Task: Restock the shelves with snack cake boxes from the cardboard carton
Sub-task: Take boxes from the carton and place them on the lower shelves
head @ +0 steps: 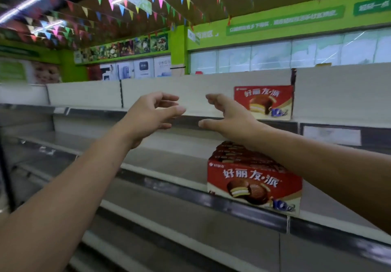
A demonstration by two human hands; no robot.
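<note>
The red snack cake box (263, 102) on the upper shelf (95, 110) reads 好丽友·派. The nearer box (254, 187), on the lower shelf (160, 159), shows the same name plus "10". The green wall signs (283, 20) are too blurred to read.

One red box (263, 102) stands up on the top shelf (95, 110), over on the right side, with its front facing out. It shows a round brown cake with white cream inside and big white letters. On the shelf below (169, 141) a row of boxes (254, 185) of the same kind stands one behind the other, at the front edge. Both shelves are long and pale
</note>
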